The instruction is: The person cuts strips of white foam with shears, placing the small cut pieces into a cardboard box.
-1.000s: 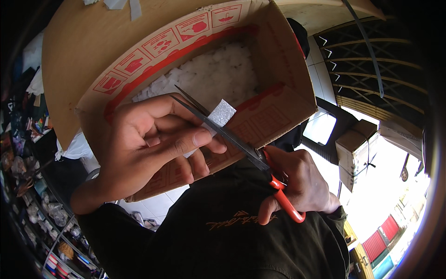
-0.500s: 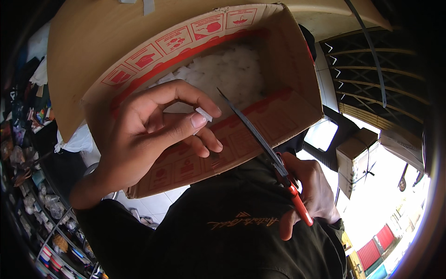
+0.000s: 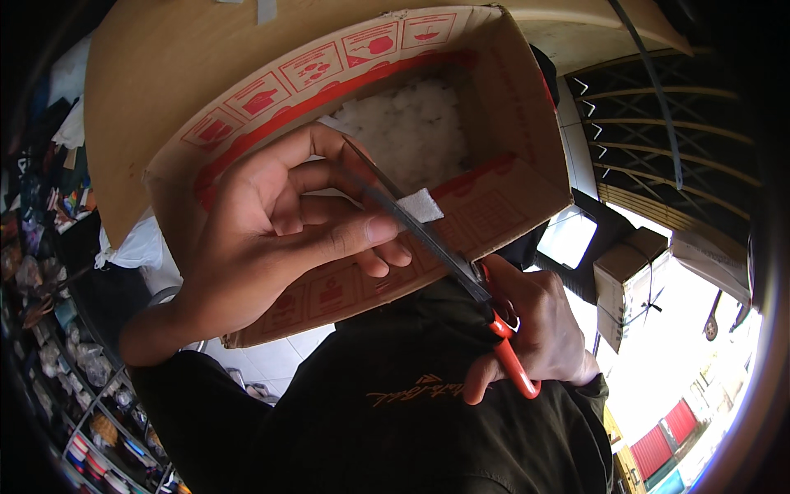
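Thumb and fingers of my left hand (image 3: 271,222) pinch a narrow white strip (image 3: 421,206) of soft-looking material. Its end sticks out past the thumb, to the right. My right hand (image 3: 539,321) grips a pair of scissors (image 3: 428,239) by the red handles. The dark blades point up and left, passing across the strip just beyond the left thumb and fingertips; the blades are slightly apart near their tips. Below both hands is an open cardboard box (image 3: 527,107) with red printing, holding a heap of small white pieces (image 3: 411,123).
Crowded shelves (image 3: 90,370) line the left side, near a white plastic bag (image 3: 136,243). To the right are a cardboard carton (image 3: 629,263) tied with dark cord and a dark folding gate (image 3: 666,132). A thin dark strap (image 3: 658,90) hangs at the upper right.
The scissors have moved left and up to the strip, their blades now crossing it. More of the strip shows beyond my left fingers, which have shifted slightly right.
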Tool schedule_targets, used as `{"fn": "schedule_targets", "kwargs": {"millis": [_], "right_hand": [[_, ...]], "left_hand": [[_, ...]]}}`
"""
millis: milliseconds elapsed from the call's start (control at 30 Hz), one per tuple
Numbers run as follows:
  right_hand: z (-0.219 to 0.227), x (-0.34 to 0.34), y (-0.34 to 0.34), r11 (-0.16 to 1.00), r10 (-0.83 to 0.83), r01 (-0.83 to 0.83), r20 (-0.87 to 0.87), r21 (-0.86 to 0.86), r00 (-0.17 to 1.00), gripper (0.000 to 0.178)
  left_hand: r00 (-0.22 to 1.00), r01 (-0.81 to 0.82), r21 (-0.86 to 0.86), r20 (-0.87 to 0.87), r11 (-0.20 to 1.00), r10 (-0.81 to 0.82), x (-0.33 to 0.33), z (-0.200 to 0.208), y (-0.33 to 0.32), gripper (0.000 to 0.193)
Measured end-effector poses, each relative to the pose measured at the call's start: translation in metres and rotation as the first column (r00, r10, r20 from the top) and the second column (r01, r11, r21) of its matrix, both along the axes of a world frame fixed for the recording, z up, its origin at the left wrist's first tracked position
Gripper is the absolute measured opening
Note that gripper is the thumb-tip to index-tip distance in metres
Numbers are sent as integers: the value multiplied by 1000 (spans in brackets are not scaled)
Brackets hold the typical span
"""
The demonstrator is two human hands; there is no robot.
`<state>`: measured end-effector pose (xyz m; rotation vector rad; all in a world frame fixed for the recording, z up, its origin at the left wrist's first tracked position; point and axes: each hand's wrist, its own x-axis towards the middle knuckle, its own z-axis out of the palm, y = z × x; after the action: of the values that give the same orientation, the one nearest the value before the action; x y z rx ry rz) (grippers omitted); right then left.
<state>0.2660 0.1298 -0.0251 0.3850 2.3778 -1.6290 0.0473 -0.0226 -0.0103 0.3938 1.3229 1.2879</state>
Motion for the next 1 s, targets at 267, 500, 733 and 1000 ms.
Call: {"fn": "schedule_targets", "kwargs": {"millis": [267, 500, 733, 1000], "right_hand": [[-9, 10, -7, 993, -109, 107, 26, 55, 994, 84], [-7, 19, 11, 995, 20, -8, 122, -98, 992, 79], [-5, 17, 2, 996, 57, -50, 91, -80, 994, 90], [1, -2, -3, 999, 23, -21, 57, -48, 998, 83]], "left_hand": [[999, 15, -29, -34, 999, -16, 0, -2, -2, 29], [998, -23, -17, -50, 1000, 22, -3, -1, -3, 29], [999, -36, -74, -12, 997, 35, -4, 4, 0, 33], [997, -69, -29, -48, 997, 67, -1, 4, -1, 36]]}}
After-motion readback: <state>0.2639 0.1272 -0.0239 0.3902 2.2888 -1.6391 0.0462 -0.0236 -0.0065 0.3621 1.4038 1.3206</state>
